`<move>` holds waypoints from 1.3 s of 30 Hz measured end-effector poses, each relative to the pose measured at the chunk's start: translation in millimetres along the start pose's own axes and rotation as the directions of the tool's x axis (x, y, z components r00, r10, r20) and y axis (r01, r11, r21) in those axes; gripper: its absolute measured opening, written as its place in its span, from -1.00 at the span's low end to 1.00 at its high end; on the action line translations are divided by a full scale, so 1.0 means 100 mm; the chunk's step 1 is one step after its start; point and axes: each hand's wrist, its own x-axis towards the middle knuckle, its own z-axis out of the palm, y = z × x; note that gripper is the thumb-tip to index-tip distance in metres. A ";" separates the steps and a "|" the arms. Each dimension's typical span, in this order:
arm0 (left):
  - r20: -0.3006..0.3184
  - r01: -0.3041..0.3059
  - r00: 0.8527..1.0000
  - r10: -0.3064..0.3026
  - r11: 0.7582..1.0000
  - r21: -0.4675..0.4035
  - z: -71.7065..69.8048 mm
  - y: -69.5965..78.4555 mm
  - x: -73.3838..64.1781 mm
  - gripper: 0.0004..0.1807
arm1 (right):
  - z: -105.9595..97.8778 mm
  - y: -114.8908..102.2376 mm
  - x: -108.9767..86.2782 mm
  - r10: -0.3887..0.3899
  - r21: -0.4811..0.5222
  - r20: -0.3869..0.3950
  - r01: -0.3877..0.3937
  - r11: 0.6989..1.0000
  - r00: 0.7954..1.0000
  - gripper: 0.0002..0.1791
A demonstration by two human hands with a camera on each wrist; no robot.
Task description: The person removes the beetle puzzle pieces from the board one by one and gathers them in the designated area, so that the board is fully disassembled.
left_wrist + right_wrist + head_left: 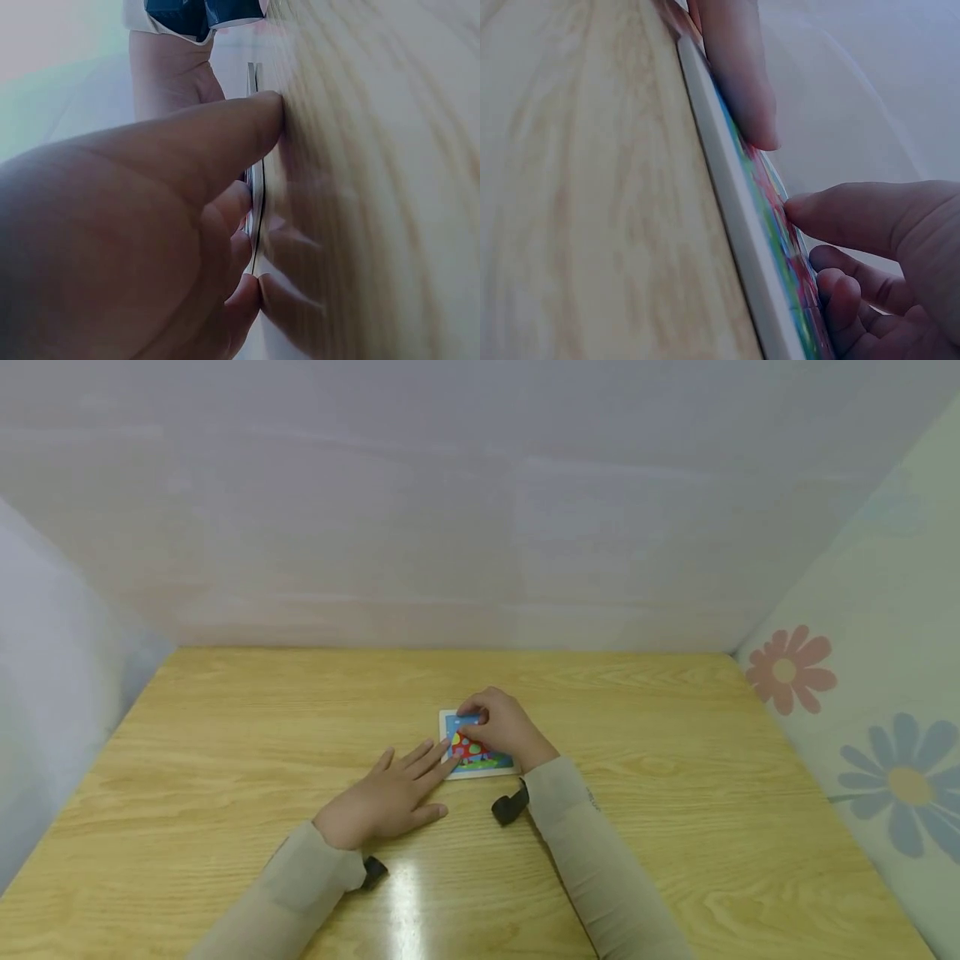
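Observation:
A small flat puzzle board (474, 763) with a white border lies on the wooden table; its picture has a red mushroom with coloured spots on blue and green. In the right wrist view, fine seams cross the picture surface (789, 251). My left hand (390, 795) lies flat with spread, straight fingers, their tips at the board's left edge. Its thumb (240, 127) touches the tabletop in the left wrist view. Over the board's upper right, my right hand (512, 725) touches the picture with its thumb tip (799, 206). Its other fingers bend loosely, and a gap shows between index finger and thumb.
The wooden table (660, 735) extends around the board on all sides. Behind it rises a pale sheet (450, 527), and at the right hangs a light panel with a red flower (784, 672) and a blue flower (909, 787). Black straps (511, 807) circle both wrists.

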 end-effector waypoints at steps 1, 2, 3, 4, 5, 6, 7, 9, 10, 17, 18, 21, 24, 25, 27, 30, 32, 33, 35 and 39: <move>0.000 0.001 1.000 -0.001 1.000 0.003 0.00 0.00 0.00 -0.22 | 0.00 0.00 0.00 0.000 -0.004 -0.003 0.000 1.000 1.000 -0.78; -0.003 -0.002 1.000 0.002 1.000 0.005 0.01 0.00 0.01 -0.23 | 0.00 0.00 -0.01 0.001 -0.006 -0.007 -0.001 1.000 1.000 -0.77; -0.004 -0.002 1.000 0.002 1.000 0.006 0.01 0.00 0.01 -0.23 | 0.00 -0.01 -0.01 0.001 -0.009 -0.009 -0.001 1.000 1.000 -0.77; -0.004 -0.001 1.000 0.002 1.000 0.009 0.01 0.00 0.01 -0.23 | 0.00 -0.01 -0.01 -0.004 -0.009 -0.013 0.004 1.000 1.000 -0.77; -0.003 0.000 1.000 0.000 1.000 0.010 0.01 0.00 0.01 -0.22 | 0.00 -0.02 -0.01 -0.010 -0.011 -0.017 0.009 1.000 1.000 -0.76; -0.001 0.003 1.000 -0.003 1.000 0.008 0.01 0.00 0.02 -0.22 | 0.00 -0.02 -0.01 -0.015 -0.012 -0.021 0.014 1.000 1.000 -0.76; 0.001 0.005 1.000 -0.005 1.000 0.009 0.01 0.00 0.02 -0.22 | 0.00 -0.03 -0.01 -0.020 -0.014 -0.025 0.020 1.000 1.000 -0.76; 0.010 0.013 1.000 -0.013 1.000 0.008 0.01 0.00 0.02 -0.21 | 0.01 -0.04 -0.01 -0.021 -0.018 -0.028 0.021 1.000 0.999 -0.75; 0.011 0.011 1.000 -0.011 1.000 0.006 0.01 0.00 0.02 -0.21 | 0.01 -0.04 -0.01 -0.020 -0.022 -0.030 0.019 1.000 0.999 -0.75; 0.010 0.006 1.000 -0.006 1.000 -0.010 0.00 0.00 0.00 -0.21 | 0.02 -0.04 0.00 -0.013 -0.034 -0.036 0.012 0.999 0.999 -0.76; 0.006 0.001 1.000 -0.001 1.000 -0.016 -0.01 0.00 0.00 -0.21 | 0.02 -0.03 0.00 -0.013 -0.033 -0.035 0.012 0.999 0.999 -0.76; -0.002 -0.011 1.000 0.011 1.000 -0.022 -0.01 -0.03 0.00 -0.20 | 0.01 -0.03 0.00 -0.006 -0.033 -0.024 0.005 0.999 1.000 -0.75; -0.012 -0.016 1.000 0.015 0.999 -0.035 -0.01 -0.07 0.01 -0.19 | -0.01 -0.03 0.01 -0.003 -0.035 -0.009 0.002 0.999 1.000 -0.72; -0.015 -0.017 1.000 0.016 0.999 -0.037 -0.01 -0.08 0.01 -0.19 | -0.02 -0.03 0.01 -0.002 -0.034 -0.004 0.002 0.999 1.000 -0.72; -0.019 -0.014 1.000 0.013 0.999 -0.043 -0.01 -0.09 0.02 -0.19 | -0.03 -0.02 0.02 -0.004 -0.032 0.003 0.004 0.999 1.000 -0.70; -0.021 -0.017 1.000 0.016 0.999 -0.041 -0.02 -0.09 0.02 -0.19 | -0.04 0.00 0.03 -0.009 -0.040 0.008 0.009 0.999 1.000 -0.70; -0.022 -0.021 1.000 0.020 0.999 -0.038 -0.02 -0.08 0.02 -0.19 | -0.04 0.01 0.04 -0.012 -0.048 0.009 0.012 0.999 1.000 -0.69; -0.019 -0.019 1.000 0.018 0.999 -0.034 -0.02 -0.08 0.02 -0.19 | -0.04 0.01 0.04 -0.012 -0.049 0.011 0.012 0.999 1.000 -0.70; -0.023 -0.024 0.999 0.023 0.999 -0.038 -0.03 -0.07 0.02 -0.19 | -0.05 0.00 0.04 -0.012 -0.051 0.016 0.013 0.999 1.000 -0.69; -0.015 -0.020 1.000 0.020 0.999 -0.043 -0.04 -0.05 0.02 -0.20 | -0.08 -0.06 0.03 -0.005 -0.049 0.047 0.007 0.999 0.999 -0.69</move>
